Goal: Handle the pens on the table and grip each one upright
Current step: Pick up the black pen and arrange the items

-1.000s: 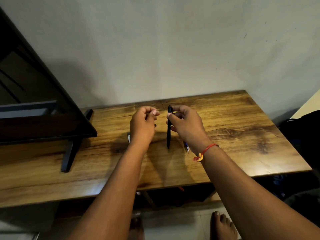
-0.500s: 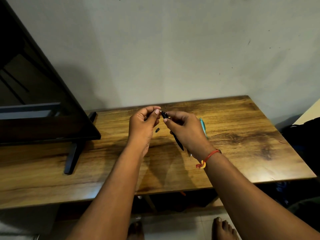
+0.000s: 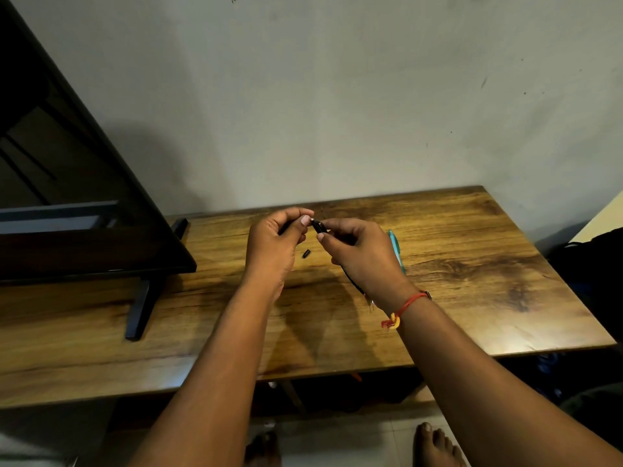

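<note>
My right hand [image 3: 362, 254] grips a black pen [image 3: 318, 227], tilted with its top end toward my left hand; the lower part shows below the palm near the wrist. My left hand [image 3: 273, 244] pinches at the pen's top end with thumb and forefinger. A small black piece [image 3: 306, 254] lies on the wooden table [image 3: 472, 264] between the hands. A teal pen [image 3: 395, 246] lies flat on the table, mostly hidden behind my right hand. Another pen tip [image 3: 371, 303] peeks out under my right wrist.
A dark flat screen [image 3: 67, 197] on a black stand foot [image 3: 140, 308] fills the table's left side. The grey wall stands just behind the table. A dark bag [image 3: 593, 264] sits off the right edge. Bare feet show on the floor below.
The black pen went from upright in my right hand to tilted toward my left hand. My left hand now pinches its top end. The view shifted down, uncovering the teal pen.
</note>
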